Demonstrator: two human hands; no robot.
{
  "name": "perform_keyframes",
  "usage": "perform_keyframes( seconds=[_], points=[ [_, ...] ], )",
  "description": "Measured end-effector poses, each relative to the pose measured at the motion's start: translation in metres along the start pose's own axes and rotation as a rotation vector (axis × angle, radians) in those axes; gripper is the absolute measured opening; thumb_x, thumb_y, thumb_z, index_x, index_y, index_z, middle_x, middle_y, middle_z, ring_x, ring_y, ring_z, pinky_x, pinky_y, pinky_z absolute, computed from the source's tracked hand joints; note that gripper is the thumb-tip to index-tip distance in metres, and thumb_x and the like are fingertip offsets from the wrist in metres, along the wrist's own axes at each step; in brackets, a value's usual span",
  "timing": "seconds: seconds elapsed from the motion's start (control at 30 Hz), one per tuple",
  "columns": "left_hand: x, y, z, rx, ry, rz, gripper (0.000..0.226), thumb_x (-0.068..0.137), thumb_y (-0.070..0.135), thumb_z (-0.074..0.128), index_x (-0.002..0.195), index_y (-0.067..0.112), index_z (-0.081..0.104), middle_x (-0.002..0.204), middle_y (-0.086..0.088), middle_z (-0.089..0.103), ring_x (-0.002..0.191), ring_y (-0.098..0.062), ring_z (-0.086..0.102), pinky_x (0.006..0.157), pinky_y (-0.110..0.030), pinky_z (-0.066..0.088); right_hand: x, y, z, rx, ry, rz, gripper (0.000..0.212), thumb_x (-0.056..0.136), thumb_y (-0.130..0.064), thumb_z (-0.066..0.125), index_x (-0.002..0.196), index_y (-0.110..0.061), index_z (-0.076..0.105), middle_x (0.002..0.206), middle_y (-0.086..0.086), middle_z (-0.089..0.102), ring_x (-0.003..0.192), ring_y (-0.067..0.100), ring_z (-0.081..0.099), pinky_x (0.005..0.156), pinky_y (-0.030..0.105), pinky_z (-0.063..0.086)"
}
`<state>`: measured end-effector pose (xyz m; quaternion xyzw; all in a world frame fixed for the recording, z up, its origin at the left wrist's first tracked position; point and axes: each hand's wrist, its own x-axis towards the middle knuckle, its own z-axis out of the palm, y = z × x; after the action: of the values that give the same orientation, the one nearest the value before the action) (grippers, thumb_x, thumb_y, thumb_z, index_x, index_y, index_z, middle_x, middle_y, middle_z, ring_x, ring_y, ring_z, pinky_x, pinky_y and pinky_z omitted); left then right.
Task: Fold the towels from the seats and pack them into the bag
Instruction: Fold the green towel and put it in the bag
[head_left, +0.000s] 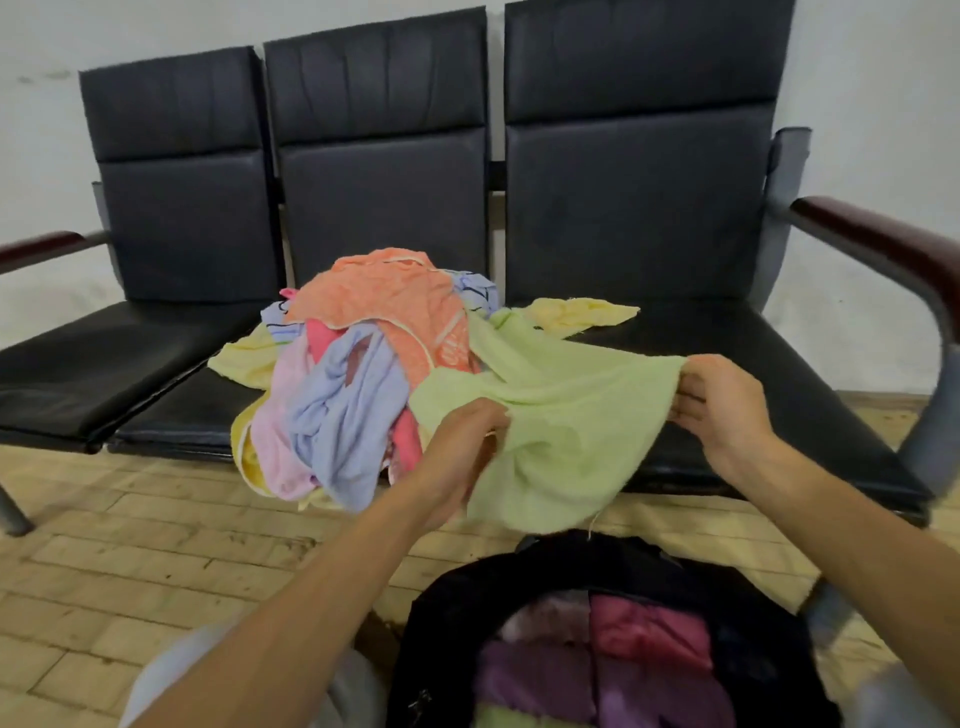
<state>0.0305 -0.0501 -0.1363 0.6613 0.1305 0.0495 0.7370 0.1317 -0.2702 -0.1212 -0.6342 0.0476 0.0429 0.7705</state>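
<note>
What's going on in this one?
A person holds a green towel stretched between the left hand and the right hand, over the front edge of the seats. It is not yet folded. A pile of loose towels lies on the seats beside it. The bag sits open below, with folded towels already inside.

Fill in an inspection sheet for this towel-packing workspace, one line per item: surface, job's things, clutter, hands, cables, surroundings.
Surface: row of three black padded seats.
Job's things: light green towel held spread above the seat edge; pile of unfolded towels on the middle seat; yellow towel reaching onto the right seat; open black bag on the floor, folded towels inside.
Clutter: nothing seen.
Hands: left hand and right hand each grip the green towel's upper edge.
Cables: nothing seen.
Surroundings: pale wall behind, worn block floor, dark red armrests.
</note>
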Motion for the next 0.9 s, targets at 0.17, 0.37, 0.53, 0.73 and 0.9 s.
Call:
perform_keyframes(
  seconds=[0.17,0.37,0.53,0.73,0.9],
  points=[
    [0.001,-0.019,0.034,0.129,-0.133,-0.061,0.014,0.093,0.002,0.051,0.086,0.011,0.060,0.083,-0.007,0.066,0.073,-0.020,0.064,0.074,-0.033,0.052,0.006,0.002,-0.014,0.119,0.112,0.184,0.019,0.089,-0.010,0.050,0.102,-0.010,0.064,0.101,0.008,0.066,0.083,0.019,0.061,0.076,0.034,0.051],
    [0.027,-0.029,0.045,0.456,-0.004,0.054,0.015,0.092,0.012,0.051,0.102,0.016,0.062,0.107,-0.005,0.068,0.093,-0.016,0.066,0.074,-0.024,0.048,0.003,0.001,-0.031,-0.096,0.017,0.243,0.014,0.088,-0.005,0.050,0.092,-0.004,0.064,0.076,0.007,0.059,0.069,0.020,0.056,0.068,0.035,0.047],
    [0.063,-0.042,0.028,1.116,0.129,0.423,0.038,0.093,0.020,0.055,0.130,0.012,0.055,0.133,-0.008,0.047,0.125,-0.022,0.045,0.100,-0.034,0.040,0.003,0.006,-0.055,-0.305,-0.076,0.222,0.011,0.088,-0.012,0.061,0.091,-0.004,0.068,0.094,0.012,0.063,0.087,0.027,0.059,0.075,0.039,0.047],
    [0.075,-0.073,0.033,1.380,0.151,0.306,0.044,0.091,0.032,0.054,0.126,0.008,0.048,0.129,-0.014,0.042,0.119,-0.032,0.035,0.100,-0.039,0.030,0.000,0.013,-0.080,-0.682,-0.152,0.235,0.029,0.083,-0.016,0.077,0.104,0.002,0.070,0.101,0.015,0.072,0.086,0.022,0.069,0.071,0.033,0.058],
    [0.071,-0.075,0.038,1.342,0.186,0.378,0.030,0.094,0.024,0.052,0.121,0.013,0.057,0.116,-0.009,0.052,0.114,-0.030,0.045,0.100,-0.041,0.033,0.003,0.014,-0.080,-0.778,-0.243,0.391,0.042,0.071,-0.015,0.085,0.105,0.001,0.069,0.096,0.014,0.075,0.086,0.028,0.073,0.077,0.043,0.061]
  ],
)
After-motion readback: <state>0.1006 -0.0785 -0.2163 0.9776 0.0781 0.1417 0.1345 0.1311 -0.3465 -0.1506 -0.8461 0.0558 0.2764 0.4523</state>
